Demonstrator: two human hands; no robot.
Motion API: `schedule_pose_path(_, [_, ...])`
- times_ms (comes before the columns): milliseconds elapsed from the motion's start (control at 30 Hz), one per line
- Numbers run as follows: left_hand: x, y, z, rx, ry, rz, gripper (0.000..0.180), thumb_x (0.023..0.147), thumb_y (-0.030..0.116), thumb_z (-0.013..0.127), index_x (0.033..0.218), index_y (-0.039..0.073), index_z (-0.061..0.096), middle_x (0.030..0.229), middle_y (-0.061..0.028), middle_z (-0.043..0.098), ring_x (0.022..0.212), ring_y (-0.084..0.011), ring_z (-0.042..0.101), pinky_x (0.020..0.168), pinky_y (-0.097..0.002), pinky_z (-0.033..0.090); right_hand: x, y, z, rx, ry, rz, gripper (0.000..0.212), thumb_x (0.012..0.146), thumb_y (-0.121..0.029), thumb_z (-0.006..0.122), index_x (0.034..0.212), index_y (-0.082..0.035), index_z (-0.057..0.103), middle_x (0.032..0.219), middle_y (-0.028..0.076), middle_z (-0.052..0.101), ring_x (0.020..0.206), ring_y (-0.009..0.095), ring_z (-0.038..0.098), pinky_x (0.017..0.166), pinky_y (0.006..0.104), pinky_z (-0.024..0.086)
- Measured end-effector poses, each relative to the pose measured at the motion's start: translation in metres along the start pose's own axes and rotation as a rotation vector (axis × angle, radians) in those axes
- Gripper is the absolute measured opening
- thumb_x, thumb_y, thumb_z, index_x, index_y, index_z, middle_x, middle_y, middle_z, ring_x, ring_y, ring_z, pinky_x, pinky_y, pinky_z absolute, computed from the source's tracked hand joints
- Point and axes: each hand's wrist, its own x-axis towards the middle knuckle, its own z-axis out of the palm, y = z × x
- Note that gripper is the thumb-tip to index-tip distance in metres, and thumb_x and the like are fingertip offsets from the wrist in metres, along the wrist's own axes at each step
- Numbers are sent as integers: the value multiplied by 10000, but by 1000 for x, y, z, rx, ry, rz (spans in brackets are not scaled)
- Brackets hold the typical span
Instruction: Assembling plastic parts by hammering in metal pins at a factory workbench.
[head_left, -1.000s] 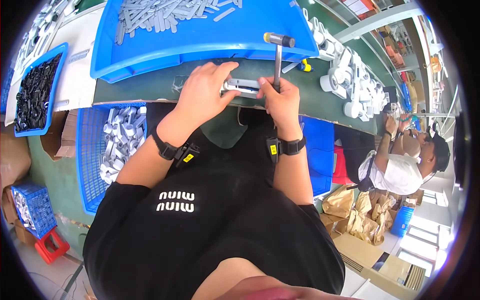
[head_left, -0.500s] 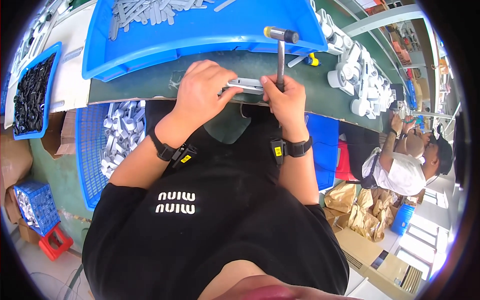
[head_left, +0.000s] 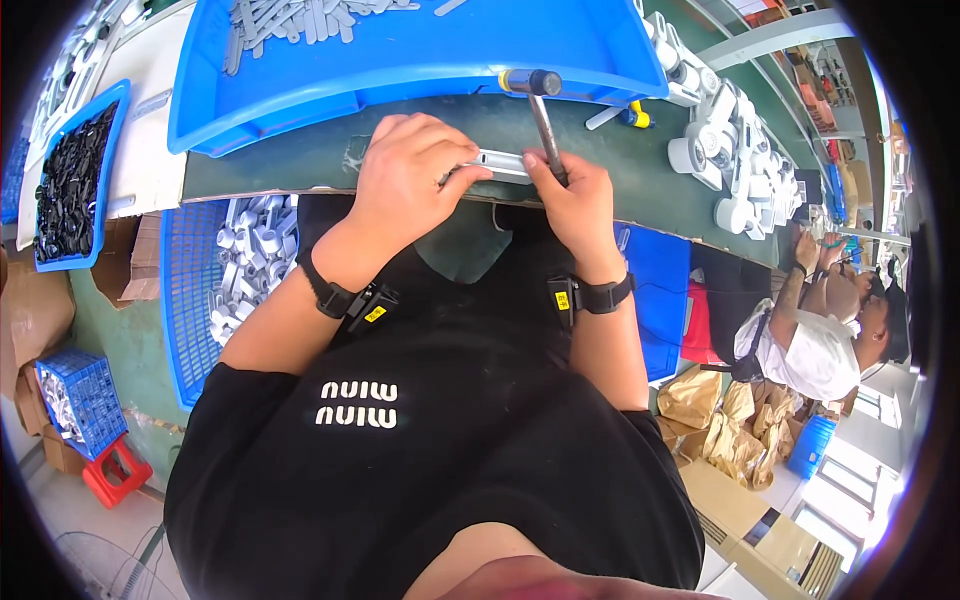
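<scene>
A long, narrow light-grey plastic part [head_left: 503,163] spans the gap between my two hands above the bench edge. My left hand [head_left: 412,178] closes on its left end, thumb below and fingers curled over. The fingertips of my right hand [head_left: 580,200] pinch its right end. That same hand also keeps a small hammer [head_left: 544,125] in its grip. The hammer's metal handle rises between thumb and fingers, leaning left, and its two-ended head with a black face and a yellowish face is up near the blue tray's rim. My fingers cover both ends of the part.
Beyond my hands is a large blue tray [head_left: 400,82] with grey strips. White parts [head_left: 735,150] pile up at right, near a yellow-and-blue object [head_left: 636,116]. At left are a tray of black pieces [head_left: 72,185] and a blue basket [head_left: 190,300] of white parts. A co-worker [head_left: 815,345] is at far right.
The hammer has tilted left, its head moving left and slightly down. The grey part has rolled a little between my fingers, which stay on both ends.
</scene>
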Motion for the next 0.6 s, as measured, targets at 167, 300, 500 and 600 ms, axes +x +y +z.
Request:
schedule_pose_path(167, [7,16,-5,155,-75,-3,162,833,195,843,887,78,745,947,-31,749,910,-249,698,894,-429,498,0,-3,-1,11,-29,18,287,1007,-257,780,1036,28,799,598,3,553,573,68,487,534,315,396])
schedule_pose_path(300, [16,35,1,294,-136,53,88,847,122,747,903,56,730,978,-67,727,922,-280,712,919,-471,546,-1,-8,-3,14,-50,30,282,1010,-252,777,1032,28,799,593,9,559,554,71,497,522,318,398])
schedule_pose_path(500, [8,30,20,234,-244,56,125,899,115,760,997,39,775,1074,-83,773,965,-297,744,840,-410,624,-1,-2,-3,0,-28,-18,283,1013,-258,775,1027,24,799,584,15,566,537,79,499,520,322,403])
schedule_pose_path(600, [10,31,21,233,-225,86,126,881,121,780,968,32,772,1065,-61,774,938,-283,743,794,-385,620,-2,-9,-5,18,-32,26,282,1012,-260,775,989,20,804,570,20,557,545,74,509,521,313,408])
